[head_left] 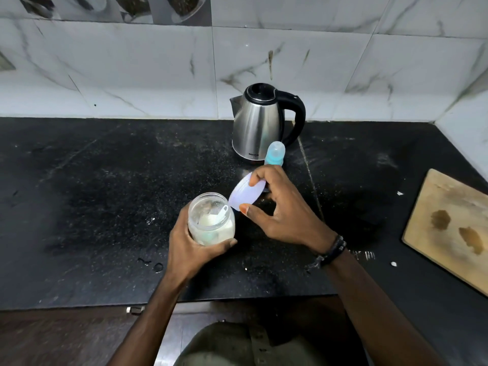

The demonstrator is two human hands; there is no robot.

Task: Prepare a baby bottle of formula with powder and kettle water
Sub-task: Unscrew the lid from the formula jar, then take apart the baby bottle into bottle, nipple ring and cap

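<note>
**Jar open, lid in hand**

On the black speckled stone counter [105,207] I see my left hand [190,247] wrapped around a clear round plastic jar of white powder [211,223], fingers curled about its body, holding it tilted toward me. Inside the open mouth a small white plastic scoop [220,212] rests on the powder. My right hand [280,207] pinches a pale lilac round lid [247,194] between thumb and fingers, held tilted just beside the jar's rim. Behind that hand stands a baby bottle with a teal collar and clear teat cap [275,154], just in front of a stainless steel electric kettle with a black handle [260,122]. At the right edge lies a stained wooden cutting board [449,228].
</note>
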